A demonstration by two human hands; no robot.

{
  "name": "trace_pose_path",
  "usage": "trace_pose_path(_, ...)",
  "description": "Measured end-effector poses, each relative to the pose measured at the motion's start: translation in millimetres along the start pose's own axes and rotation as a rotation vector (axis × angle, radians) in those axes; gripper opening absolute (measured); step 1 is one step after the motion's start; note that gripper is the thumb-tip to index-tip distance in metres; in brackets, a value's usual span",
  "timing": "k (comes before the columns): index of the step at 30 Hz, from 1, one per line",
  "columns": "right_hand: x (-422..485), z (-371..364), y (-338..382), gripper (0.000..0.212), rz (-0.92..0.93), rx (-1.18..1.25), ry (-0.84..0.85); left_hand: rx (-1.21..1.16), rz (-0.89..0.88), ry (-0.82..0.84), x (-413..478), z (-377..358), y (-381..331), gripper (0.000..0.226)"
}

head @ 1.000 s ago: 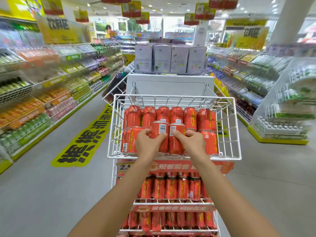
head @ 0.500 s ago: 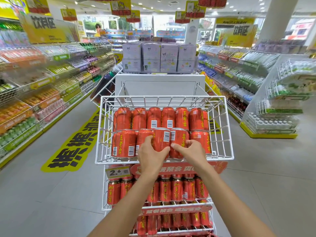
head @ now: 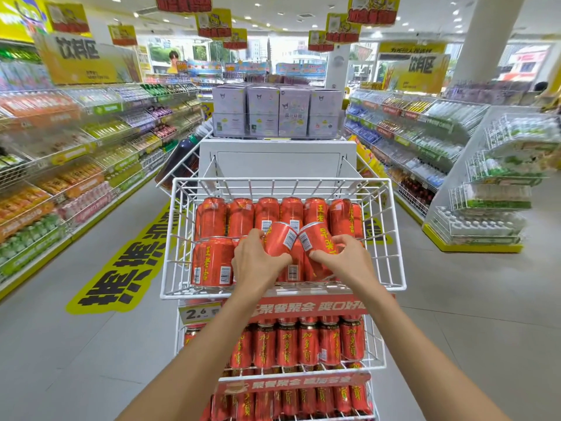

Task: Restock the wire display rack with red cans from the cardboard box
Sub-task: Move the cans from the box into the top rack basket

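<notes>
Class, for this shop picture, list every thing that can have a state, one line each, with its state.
Left hand: holds a tilted red drink can.
Right hand: holds a second tilted red can.
White wire top basket: holds two rows of cans.
Back row of red cans: upright.
Lower wire shelf: full of upright red cans.

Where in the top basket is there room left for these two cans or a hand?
Crowded: the back row spans the top basket; the front-left can and those under the tilted cans gripped by left hand and right hand fill the front. Bare: only thin strips beside each side wall look free. The front-right corner is hidden behind the right hand.
</notes>
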State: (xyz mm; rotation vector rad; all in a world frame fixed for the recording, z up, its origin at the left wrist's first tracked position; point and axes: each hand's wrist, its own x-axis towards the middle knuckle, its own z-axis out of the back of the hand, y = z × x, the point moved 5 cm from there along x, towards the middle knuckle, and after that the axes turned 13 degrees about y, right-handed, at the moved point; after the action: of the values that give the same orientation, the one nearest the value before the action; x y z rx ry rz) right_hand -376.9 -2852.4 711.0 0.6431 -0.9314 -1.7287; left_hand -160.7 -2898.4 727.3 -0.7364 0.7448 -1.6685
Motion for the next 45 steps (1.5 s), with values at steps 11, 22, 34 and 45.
trace_pose_path(11, -11.4, 13.5, -13.7, 0.066, 0.008, -0.014, -0.025, -0.088, -0.039, -0.005, 1.1, 16.5, 5.9, 0.052)
trace_pose_path(22, 6.5, 6.6, -9.9, 0.089, 0.091, 0.086, -0.042, -0.094, -0.049, 0.001, 17.3, 9.6, 3.3, 0.067)
trace_pose_path(34, 31.3, -11.8, -5.4, 0.068, 0.119, -0.044, 0.035, 0.245, -0.169, 0.123, 44.7, -9.6, -22.0, 0.036)
trace_pose_path(45, 45.3, -24.0, -15.3, 0.055, 0.053, -0.029, 0.052, 0.342, -0.228, 0.168, 63.4, -17.1, -15.4, 0.03)
